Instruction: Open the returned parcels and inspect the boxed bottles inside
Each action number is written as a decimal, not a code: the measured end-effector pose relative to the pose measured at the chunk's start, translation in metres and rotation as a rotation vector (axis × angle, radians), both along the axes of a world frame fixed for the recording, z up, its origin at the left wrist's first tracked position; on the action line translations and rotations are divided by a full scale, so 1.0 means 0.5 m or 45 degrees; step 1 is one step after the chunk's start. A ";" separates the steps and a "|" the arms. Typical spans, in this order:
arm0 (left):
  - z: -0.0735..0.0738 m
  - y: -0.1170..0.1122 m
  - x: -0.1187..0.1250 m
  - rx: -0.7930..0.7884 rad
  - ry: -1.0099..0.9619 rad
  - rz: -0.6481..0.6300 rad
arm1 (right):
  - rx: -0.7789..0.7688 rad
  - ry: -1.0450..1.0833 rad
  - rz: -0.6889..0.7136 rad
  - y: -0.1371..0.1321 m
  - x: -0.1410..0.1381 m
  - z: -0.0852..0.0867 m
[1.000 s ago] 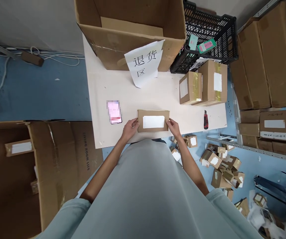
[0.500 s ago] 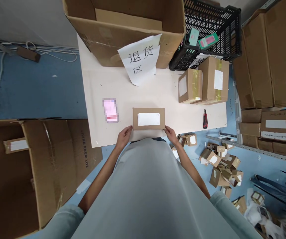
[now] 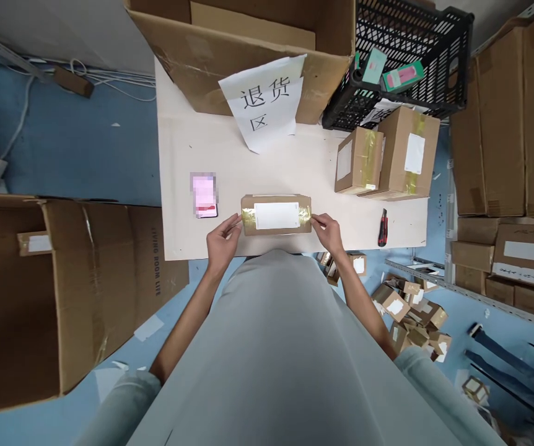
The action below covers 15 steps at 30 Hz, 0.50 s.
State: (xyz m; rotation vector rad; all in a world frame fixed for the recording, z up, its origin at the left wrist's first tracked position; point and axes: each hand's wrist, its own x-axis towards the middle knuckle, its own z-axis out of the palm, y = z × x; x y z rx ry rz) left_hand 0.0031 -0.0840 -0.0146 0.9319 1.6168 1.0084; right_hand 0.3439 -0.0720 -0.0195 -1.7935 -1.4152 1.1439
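Head view: two hands (image 3: 223, 243) (image 3: 328, 233) holding one box (image 3: 276, 216); one cutter (image 3: 383, 228) apart.

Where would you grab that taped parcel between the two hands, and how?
Probably by both short ends, from left and right: the parcel is long and narrow, so this should keep it level. The left hand and right hand are there.

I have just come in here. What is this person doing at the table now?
The person has the left hand and right hand at opposite ends of a small labelled, taped box, by the near edge of the table. Whether it is lifted or firmly gripped is hard to tell. A phone-like device, its screen blurred, lies to the left; a red-and-black cutter lies to the right. Behind stands a large open carton.
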 end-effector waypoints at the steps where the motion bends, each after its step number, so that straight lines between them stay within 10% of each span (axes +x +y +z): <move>1: 0.005 0.002 0.003 0.008 0.007 0.029 | 0.011 -0.016 0.030 0.009 0.004 0.007; 15: -0.051 -0.039 0.053 -0.058 0.091 0.059 | -0.148 -0.054 0.070 0.027 0.009 -0.032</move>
